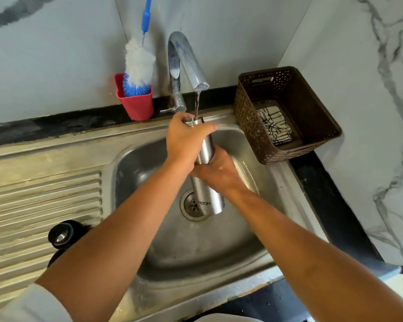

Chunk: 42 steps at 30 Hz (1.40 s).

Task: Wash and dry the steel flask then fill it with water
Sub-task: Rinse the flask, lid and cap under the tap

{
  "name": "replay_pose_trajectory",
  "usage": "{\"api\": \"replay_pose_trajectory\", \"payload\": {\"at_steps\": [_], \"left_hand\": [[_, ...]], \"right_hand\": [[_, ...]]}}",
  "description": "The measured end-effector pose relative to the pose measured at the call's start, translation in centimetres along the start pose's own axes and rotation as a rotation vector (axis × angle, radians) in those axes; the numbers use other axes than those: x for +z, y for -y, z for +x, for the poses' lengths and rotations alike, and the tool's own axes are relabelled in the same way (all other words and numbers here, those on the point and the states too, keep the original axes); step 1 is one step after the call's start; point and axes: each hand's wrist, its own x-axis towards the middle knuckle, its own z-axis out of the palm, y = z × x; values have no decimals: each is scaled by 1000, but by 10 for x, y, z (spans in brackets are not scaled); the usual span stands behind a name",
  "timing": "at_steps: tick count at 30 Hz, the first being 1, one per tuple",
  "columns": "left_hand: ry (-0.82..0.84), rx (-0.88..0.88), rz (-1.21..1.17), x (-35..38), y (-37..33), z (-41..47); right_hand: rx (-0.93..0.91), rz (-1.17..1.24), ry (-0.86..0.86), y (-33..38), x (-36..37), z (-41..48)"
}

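Right hand wraps the steel flask mid-body, held above the sink. Left hand curls round its neck, steadying the mouth (uncapped) under the tap w/ water running in, prob. rinsing.

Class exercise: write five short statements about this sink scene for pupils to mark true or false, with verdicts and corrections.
1. Water runs from the tap into the steel flask. True.
2. Only one hand holds the flask. False: the left hand grips it near the mouth and the right hand grips its middle.
3. The bottle brush lies in the sink. False: it stands in the red cup behind the sink.
4. A folded cloth lies in the brown basket. True.
5. A black cap lies on the draining board. True.
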Motion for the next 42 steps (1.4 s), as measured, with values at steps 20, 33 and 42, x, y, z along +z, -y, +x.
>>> {"api": "replay_pose_trajectory", "payload": {"at_steps": [20, 33, 42], "left_hand": [[-183, 103, 59, 10, 9, -14], [440, -28, -297, -18, -16, 9], [213, 17, -182, -8, -8, 9]], "right_hand": [[-67, -308, -253, 3, 9, -7], [-17, 200, 332, 5, -24, 6], [-32, 82, 125, 1, -14, 2]]}}
